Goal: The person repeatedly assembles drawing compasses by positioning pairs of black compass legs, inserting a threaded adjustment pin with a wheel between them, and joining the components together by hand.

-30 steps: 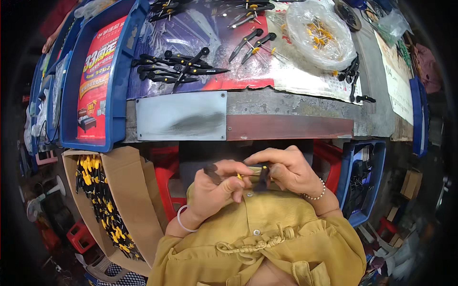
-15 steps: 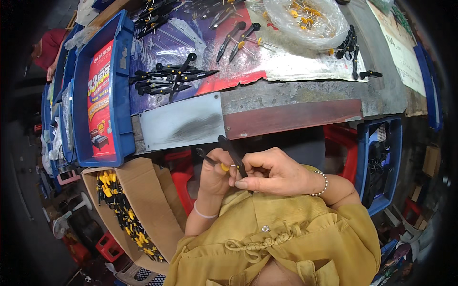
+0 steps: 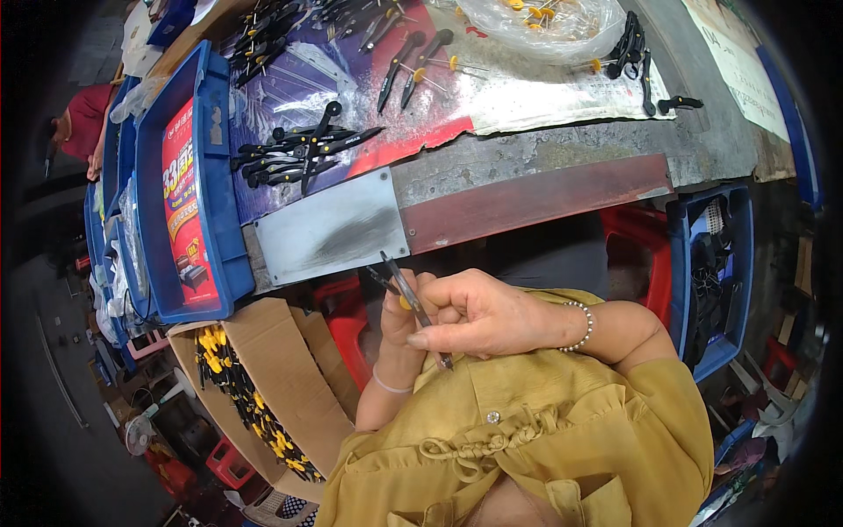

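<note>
My right hand (image 3: 492,309) grips a slim black plastic arm (image 3: 408,292), thumb on one side and fingers on the other. The arm slants from near the metal plate down to the front of the yellow top. Close beside it, my left hand (image 3: 397,327) is closed on a second dark piece (image 3: 378,279), whose end sticks out above the fingers. A yellow knob (image 3: 405,303) shows between the two hands. Both hands are held together in front of the chest, just off the bench edge. The left fingertips are partly hidden behind the right hand's piece.
Black arms (image 3: 290,151) lie piled on the bench, near two with yellow-headed pins (image 3: 419,75). A plastic bag (image 3: 580,39) holds more pins. A blue bin (image 3: 233,176) and a carton (image 3: 290,386) of black-and-yellow pieces stand left; another blue bin (image 3: 742,255) is right. A co-worker sits far left.
The black arm in my right hand has turned edge-on and its lower end now shows below the thumb. The hands stay together; the whole view has shifted slightly.
</note>
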